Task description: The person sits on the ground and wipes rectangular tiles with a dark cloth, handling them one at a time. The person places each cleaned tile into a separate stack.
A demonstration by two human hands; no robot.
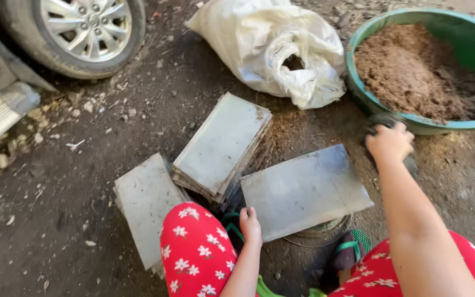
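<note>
Red flowered trousers (196, 253) frame the left hand (250, 224), its grip closed on the near edge of a grey flat sheet (303, 190) lying on the dirt ground (56, 220). Right hand (390, 142) reaches beside the green basin (369, 82) of brown soil; whether its grip is closed, I cannot tell.

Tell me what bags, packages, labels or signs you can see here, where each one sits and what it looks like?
White woven sack: lies on the dirt at top centre, left of the green basin; crumpled, lumpy, mouth gathered open, off-white.
Green basin: top right on the ground; round, holds brown crumbly material; right hand is at its near rim.
No labels, signs or screens show.
</note>
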